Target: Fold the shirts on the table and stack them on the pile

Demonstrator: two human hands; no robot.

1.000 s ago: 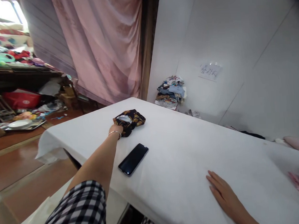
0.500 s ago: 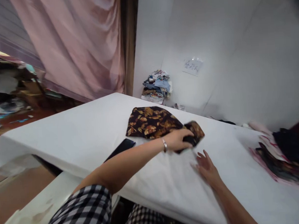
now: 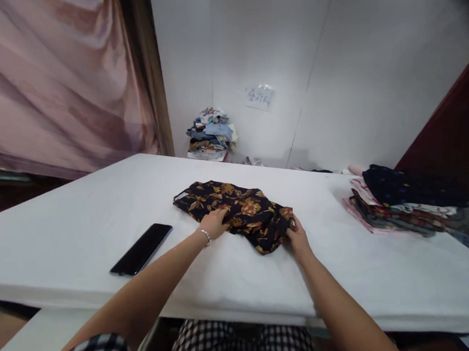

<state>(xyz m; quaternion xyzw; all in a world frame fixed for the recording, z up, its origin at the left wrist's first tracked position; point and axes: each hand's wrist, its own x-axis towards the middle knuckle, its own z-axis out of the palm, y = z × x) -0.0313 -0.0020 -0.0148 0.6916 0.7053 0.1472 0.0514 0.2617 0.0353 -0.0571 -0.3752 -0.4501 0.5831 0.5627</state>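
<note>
A dark garment with brown and gold flowers (image 3: 246,206) lies bunched lengthwise on the white-covered table, a small pale label showing at its left end. My left hand (image 3: 214,224), with a bracelet at the wrist, is at the near edge of the cloth, its fingers closed on the fabric. At the right end, my right hand (image 3: 299,237) grips a corner of the same garment between thumb and fingers. Part of its fingers is hidden by the cloth. To the left of my left forearm lies a black phone (image 3: 141,250), flat on the table.
A stack of folded clothes (image 3: 391,208) sits on the right of the table (image 3: 82,216). Behind the far edge rises another clothes pile (image 3: 211,132) against the white wall. A paper sign (image 3: 259,97) hangs there; a pink curtain (image 3: 53,75) covers the left.
The view has turned right. My left hand has moved from the garment's right end towards its near middle edge. My right hand, open before, now holds the right end. The garment is spread differently.
</note>
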